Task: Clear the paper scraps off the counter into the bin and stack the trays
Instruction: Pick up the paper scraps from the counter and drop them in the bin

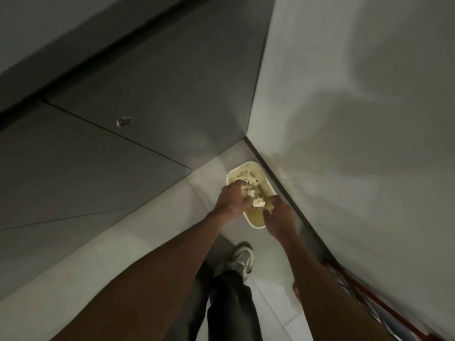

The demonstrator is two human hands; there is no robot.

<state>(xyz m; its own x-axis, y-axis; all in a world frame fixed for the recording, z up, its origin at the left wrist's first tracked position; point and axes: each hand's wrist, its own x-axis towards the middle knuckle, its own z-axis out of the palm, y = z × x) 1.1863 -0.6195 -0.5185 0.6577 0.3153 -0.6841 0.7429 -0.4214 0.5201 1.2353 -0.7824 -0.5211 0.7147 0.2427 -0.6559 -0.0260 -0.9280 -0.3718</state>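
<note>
Dim corner, pale tiled floor (152, 242) between grey cabinet panels (138, 77) and white wall (357, 99). Cream bin (267, 187) on floor, paper scraps (258, 203) inside. Grip of left hand (231, 200) bunched round scraps above it; grip of right hand (279, 219) curled, contents unclear. Risk: loose scraps falling outside narrow rim if dropped off-centre.

One bin (259, 226). Two hands: left hand (231, 200), right hand (280, 217). One shoe (243, 258). One round fitting (124, 121). Several scraps (251, 182), too blurred to count.
</note>
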